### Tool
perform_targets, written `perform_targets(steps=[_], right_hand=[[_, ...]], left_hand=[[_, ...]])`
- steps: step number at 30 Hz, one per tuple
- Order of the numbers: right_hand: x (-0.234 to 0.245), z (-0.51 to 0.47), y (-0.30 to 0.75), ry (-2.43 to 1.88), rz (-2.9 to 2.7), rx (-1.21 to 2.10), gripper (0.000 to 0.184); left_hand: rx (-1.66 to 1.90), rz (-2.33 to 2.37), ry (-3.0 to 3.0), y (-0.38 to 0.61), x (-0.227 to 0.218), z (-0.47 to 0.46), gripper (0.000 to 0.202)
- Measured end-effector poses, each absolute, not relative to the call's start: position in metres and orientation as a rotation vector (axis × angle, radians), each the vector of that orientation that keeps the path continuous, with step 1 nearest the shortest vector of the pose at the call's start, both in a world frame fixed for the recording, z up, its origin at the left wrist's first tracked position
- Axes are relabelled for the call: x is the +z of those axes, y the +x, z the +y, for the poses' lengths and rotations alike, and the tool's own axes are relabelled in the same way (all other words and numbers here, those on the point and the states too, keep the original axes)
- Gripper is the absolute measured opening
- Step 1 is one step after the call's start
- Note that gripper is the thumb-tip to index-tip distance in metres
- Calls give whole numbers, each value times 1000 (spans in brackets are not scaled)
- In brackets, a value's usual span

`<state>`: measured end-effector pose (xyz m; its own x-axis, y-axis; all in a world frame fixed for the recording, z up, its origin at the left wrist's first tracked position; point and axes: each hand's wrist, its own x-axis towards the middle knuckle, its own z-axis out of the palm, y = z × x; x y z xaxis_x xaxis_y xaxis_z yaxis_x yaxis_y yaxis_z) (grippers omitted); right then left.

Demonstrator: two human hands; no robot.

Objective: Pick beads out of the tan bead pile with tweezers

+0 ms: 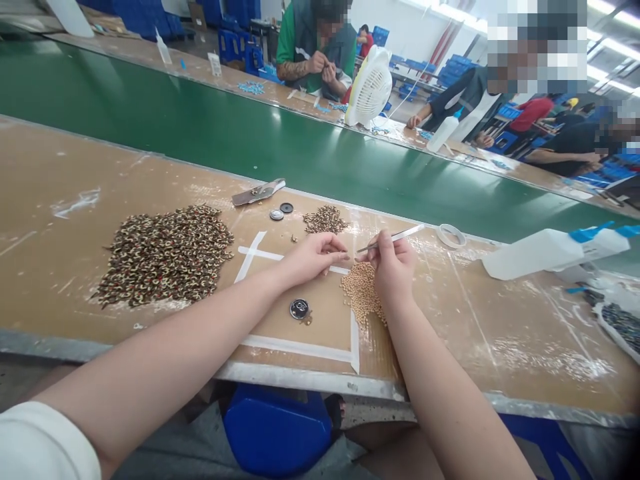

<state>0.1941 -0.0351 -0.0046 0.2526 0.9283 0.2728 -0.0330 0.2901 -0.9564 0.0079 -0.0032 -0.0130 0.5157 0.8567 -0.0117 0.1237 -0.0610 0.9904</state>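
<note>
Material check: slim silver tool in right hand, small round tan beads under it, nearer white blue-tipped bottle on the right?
Slim silver tool in the right hand: likely metal, smooth; bright sheen along it.
Small round tan beads: wood or plastic, can't tell; look matte.
White blue-tipped bottle: probably plastic, satin; cloudy, translucent-looking walls.

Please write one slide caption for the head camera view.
Right hand holding tweezers near the left hand, beside piled tan beads.
</note>
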Motion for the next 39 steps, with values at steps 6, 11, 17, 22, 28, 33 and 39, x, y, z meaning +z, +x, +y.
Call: perform_targets(steps=[6,11,17,22,28,33,39], right_hand=[[-5,-35,194,-1148,-1173,797,41],[-7,-35,192,-1173,-1221,772,38],[-8,-33,191,-1207,-1206,789,40],[-7,-32,191,-1226,-1195,778,39],[-8,-32,191,-1216,-1209,788,38],[-11,-31,192,-1219,-1226,779,38],[-9,-32,191,-1227,-1259,761,40]], left_hand=[[719,873,1560,6,-10,-2,23],[706,858,1527,7,-13,-1,31],[698,863,1527,8,-15,-1,28],[705,869,1526,8,-14,-1,31],[703,879,1531,7,-14,0,32],[703,895,1525,6,-13,-1,32],[727,891,1491,6,-13,-1,37]])
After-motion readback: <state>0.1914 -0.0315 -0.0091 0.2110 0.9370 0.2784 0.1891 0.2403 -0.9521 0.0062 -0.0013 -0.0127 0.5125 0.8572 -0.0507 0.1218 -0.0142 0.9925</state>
